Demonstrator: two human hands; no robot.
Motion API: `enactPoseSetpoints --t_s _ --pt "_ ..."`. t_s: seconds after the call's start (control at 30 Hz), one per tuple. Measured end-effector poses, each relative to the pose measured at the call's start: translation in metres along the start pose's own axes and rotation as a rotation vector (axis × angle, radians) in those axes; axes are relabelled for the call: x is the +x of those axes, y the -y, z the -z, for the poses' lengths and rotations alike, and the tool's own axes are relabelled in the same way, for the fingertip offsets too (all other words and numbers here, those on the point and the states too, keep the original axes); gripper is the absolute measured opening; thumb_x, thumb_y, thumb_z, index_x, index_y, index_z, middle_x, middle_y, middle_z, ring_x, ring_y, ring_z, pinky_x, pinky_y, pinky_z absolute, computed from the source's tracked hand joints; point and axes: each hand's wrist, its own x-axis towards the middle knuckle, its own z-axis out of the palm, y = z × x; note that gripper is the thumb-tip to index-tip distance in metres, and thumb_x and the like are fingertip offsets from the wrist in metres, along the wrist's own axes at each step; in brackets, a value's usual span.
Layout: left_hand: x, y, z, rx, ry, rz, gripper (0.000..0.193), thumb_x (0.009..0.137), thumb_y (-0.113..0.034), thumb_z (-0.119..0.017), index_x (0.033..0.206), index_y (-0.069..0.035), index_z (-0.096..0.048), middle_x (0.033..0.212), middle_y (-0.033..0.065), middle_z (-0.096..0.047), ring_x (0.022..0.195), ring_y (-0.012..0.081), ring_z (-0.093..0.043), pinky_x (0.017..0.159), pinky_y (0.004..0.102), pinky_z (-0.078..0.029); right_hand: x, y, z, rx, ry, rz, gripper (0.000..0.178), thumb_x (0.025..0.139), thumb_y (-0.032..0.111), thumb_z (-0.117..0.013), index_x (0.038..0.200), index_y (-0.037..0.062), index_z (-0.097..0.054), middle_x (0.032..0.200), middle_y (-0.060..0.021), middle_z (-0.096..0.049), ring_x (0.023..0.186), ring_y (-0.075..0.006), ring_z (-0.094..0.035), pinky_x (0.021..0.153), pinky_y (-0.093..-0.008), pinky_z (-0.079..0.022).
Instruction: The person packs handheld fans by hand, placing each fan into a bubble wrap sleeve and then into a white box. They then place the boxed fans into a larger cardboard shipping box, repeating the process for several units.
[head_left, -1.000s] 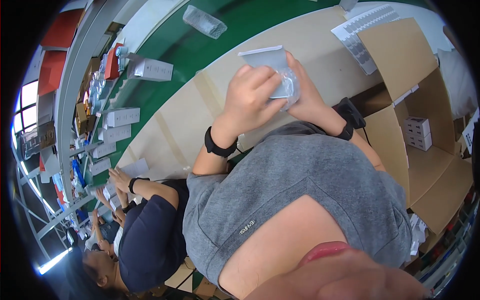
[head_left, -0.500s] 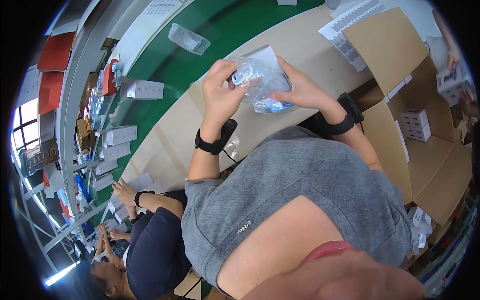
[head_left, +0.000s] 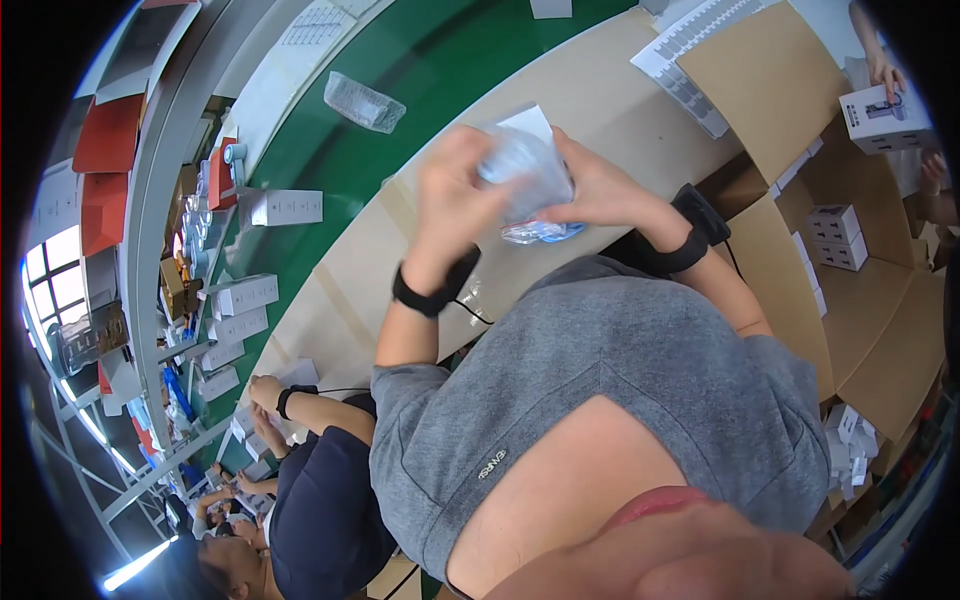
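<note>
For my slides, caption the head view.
Both hands meet at a plastic-wrapped item over a beige worktop, an open carton to the right.

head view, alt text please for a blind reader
A person's blurred left hand and right hand hold a plastic-wrapped item, something white behind it, above a beige worktop. Beyond lies a green surface; an open cardboard carton stands at right.

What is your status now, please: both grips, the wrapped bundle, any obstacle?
Left grip, motion-blurred, at clear-wrapped bundle. Right grip holds bundle's right side. Open carton at right, not between grips.
</note>
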Motion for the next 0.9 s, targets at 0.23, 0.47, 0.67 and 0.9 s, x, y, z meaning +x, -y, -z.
enactPoseSetpoints --t_s 0.23,0.47,0.67,0.9 --pt "-0.018 -0.022 0.0 -0.067 0.002 -0.094 0.037 0.057 -0.009 -0.073 0.091 0.0 -0.061 0.077 0.007 -0.054 0.067 0.0203 -0.053 0.056 0.0293 -0.042 -0.006 0.001 0.007 -0.011 0.075 0.057 0.081 0.066 0.021 -0.07 0.13 -0.0014 -0.026 0.121 -0.0203 -0.045 0.114 -0.0273 -0.045 0.096 -0.0348 -0.035" --pt "-0.002 -0.026 0.037 -0.005 -0.35 -0.083 0.033 0.062 -0.005 -0.07 0.093 0.002 -0.059 0.087 0.0071 -0.055 0.082 0.0194 -0.056 0.069 0.0294 -0.045 0.002 0.005 0.019 -0.267 0.118 -0.159 0.083 0.068 0.02 -0.07 0.134 0.0008 -0.023 0.123 -0.0201 -0.045 0.112 -0.0275 -0.046 0.096 -0.0351 -0.035" --pt "-0.019 0.008 0.056 -0.185 -0.881 -0.064 0.037 0.061 -0.001 -0.072 0.095 0.001 -0.062 0.089 0.0076 -0.055 0.082 0.0183 -0.053 0.068 0.0284 -0.044 -0.006 -0.07 0.033 0.106 -0.051 -0.019 0.076 0.076 0.016 -0.065 0.137 0.0049 -0.02 0.122 -0.0151 -0.045 0.111 -0.0233 -0.046 0.092 -0.034 -0.038" --pt "-0.024 -0.016 0.025 0.504 -0.56 -0.168 0.043 0.053 -0.009 -0.078 0.093 -0.003 -0.064 0.086 0.0073 -0.056 0.075 0.0209 -0.052 0.062 0.0299 -0.043 -0.014 -0.074 0.056 0.081 -0.284 -0.039 0.066 0.08 0.016 -0.06 0.136 0.0049 -0.026 0.125 -0.0145 -0.042 0.115 -0.0245 -0.041 0.093 -0.0336 -0.035"
